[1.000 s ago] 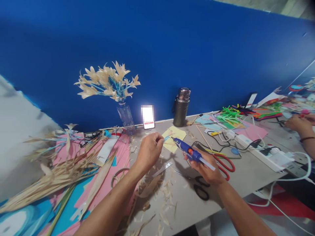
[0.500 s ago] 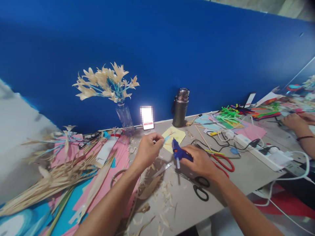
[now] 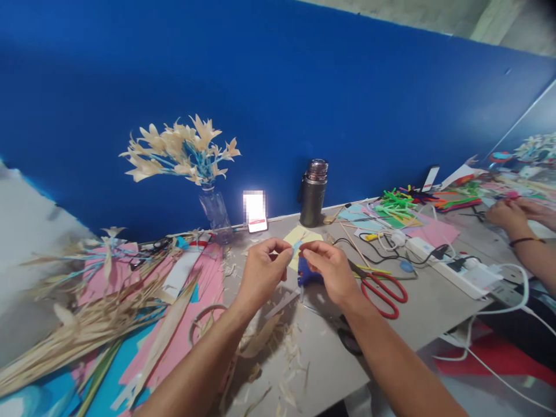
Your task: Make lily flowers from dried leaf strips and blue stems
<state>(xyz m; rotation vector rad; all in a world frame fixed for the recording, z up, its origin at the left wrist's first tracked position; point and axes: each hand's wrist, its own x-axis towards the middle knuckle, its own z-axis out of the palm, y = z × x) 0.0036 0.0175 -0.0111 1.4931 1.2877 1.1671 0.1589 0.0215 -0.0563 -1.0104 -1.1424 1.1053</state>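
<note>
My left hand (image 3: 262,270) and my right hand (image 3: 330,271) meet above the grey table (image 3: 330,353), fingertips pinched together on a small light-blue strip (image 3: 296,247). Just under my right hand the blue glue gun (image 3: 306,276) stands on the table, nozzle down, let go. A yellow paper sheet (image 3: 297,236) lies behind the hands. Black scissors (image 3: 347,339) are partly hidden under my right forearm.
Red scissors (image 3: 384,289), a white power strip (image 3: 447,267) with cables, a steel flask (image 3: 313,193), a lit phone (image 3: 254,211), and a vase of straw flowers (image 3: 186,153) stand around. Pink paper and dried straw (image 3: 99,313) cover the left. Another person's hands (image 3: 510,213) work at far right.
My right hand set the glue gun down on the table and came up to join the left hand on the small blue strip.
</note>
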